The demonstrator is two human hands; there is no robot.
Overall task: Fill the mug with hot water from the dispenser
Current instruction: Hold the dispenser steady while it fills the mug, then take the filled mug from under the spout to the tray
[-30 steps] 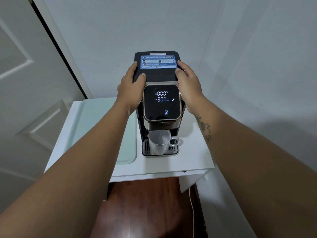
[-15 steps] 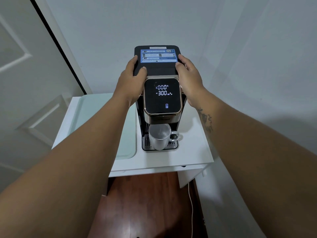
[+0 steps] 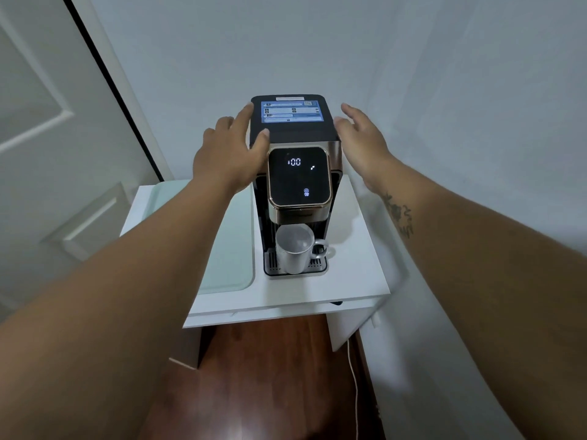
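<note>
One mug [image 3: 293,252], one dispenser [image 3: 297,173], two open hands

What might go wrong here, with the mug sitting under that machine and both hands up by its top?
The mug sits left of centre on the drip tray, so hot water might splash past its rim. The left hand is by the dispenser and could nudge it. The cable trails on the floor, a possible snag.

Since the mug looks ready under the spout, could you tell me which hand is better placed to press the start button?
Probably the left hand: it overlaps the dispenser beside the screen, near the start button. The right hand hovers clear of the other side.
</note>
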